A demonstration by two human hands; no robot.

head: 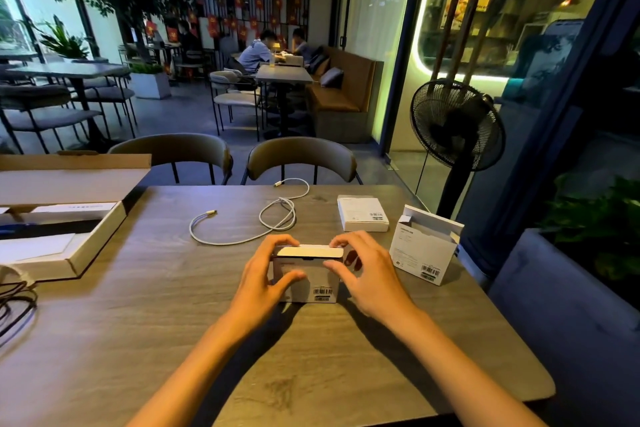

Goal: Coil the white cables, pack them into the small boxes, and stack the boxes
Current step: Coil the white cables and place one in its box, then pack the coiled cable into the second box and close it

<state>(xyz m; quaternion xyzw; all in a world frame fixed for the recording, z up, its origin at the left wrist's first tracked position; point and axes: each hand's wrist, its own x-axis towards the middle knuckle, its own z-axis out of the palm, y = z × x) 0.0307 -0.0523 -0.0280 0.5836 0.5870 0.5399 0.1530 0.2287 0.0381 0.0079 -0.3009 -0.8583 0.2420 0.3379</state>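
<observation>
A small white box (313,279) stands upright on the wooden table (138,340) in front of me, its top flap nearly down. My left hand (266,270) grips its left side, fingers curled over the top edge. My right hand (363,270) grips the right side, fingertips on the flap. A loose white cable (273,218) lies uncoiled behind the box. A closed white box (362,213) lies flat at the back right. An open white box (424,246) stands upright at the right with its flaps up.
A large open cardboard carton (69,239) sits at the table's left. Dark cables (14,302) lie at the left edge. Two chairs (301,159) stand behind the table, a black fan (457,125) at the right.
</observation>
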